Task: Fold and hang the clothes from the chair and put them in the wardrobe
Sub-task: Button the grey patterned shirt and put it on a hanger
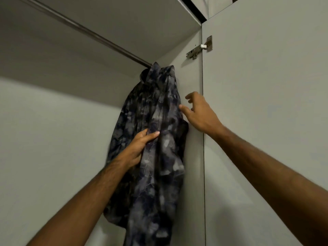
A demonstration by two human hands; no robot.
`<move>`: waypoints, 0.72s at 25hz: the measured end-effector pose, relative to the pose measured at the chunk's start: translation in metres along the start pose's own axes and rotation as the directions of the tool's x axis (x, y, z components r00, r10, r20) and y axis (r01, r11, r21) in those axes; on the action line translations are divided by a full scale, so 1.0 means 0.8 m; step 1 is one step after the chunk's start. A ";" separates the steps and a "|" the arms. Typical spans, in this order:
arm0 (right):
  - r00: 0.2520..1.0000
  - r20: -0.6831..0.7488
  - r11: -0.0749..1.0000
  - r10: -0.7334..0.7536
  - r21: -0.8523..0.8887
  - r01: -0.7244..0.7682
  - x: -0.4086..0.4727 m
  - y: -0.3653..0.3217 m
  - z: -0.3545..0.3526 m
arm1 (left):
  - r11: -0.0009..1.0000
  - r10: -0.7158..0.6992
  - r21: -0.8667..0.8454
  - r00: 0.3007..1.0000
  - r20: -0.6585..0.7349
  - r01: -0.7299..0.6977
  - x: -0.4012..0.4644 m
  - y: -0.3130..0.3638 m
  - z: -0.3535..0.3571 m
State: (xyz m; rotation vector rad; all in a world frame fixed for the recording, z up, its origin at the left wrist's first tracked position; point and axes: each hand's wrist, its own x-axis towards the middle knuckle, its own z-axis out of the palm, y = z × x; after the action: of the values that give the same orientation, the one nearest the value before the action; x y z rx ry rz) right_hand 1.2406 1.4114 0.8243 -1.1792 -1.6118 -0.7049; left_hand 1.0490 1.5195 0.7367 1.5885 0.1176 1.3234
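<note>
A dark blue-grey patterned shirt (156, 139) hangs from the metal rail (85, 31) at the right end of the wardrobe, its collar up by the rail. The hanger itself is hidden under the cloth. My left hand (140, 148) grips a fold of the shirt's front about halfway down. My right hand (197, 110) hovers by the shirt's right edge, fingers loosely spread, thumb tip touching or nearly touching the cloth, holding nothing.
The wardrobe's right side wall (193, 73) stands right behind the shirt. The open door (266, 103) with its metal hinge (200, 47) fills the right. A shelf board (124, 20) lies above the rail. The rail's left stretch carries nothing.
</note>
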 end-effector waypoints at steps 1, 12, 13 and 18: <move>0.991 -0.030 0.984 -0.132 -0.127 0.127 0.004 -0.002 0.009 | 1.000 -0.010 0.025 1.000 -0.016 0.010 -0.003 -0.009 -0.015; 0.856 0.442 0.490 -0.268 -0.703 0.516 0.048 0.000 0.097 | 0.855 0.123 0.511 0.992 -0.030 -0.091 0.003 -0.129 -0.138; 0.856 0.462 0.473 -0.231 -0.716 0.514 0.047 0.004 0.096 | 0.868 0.104 0.490 0.994 -0.030 -0.077 0.003 -0.135 -0.143; 0.888 0.302 0.486 -0.346 -0.752 0.445 0.059 -0.003 0.068 | 0.923 0.137 0.372 0.987 -0.085 -0.096 0.025 -0.149 -0.155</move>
State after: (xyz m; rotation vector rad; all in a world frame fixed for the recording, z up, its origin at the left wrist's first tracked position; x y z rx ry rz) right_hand 1.2155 1.4746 0.8496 -1.4856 -1.7092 -1.8798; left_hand 1.0196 1.6651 0.6482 1.8575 0.3623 1.5498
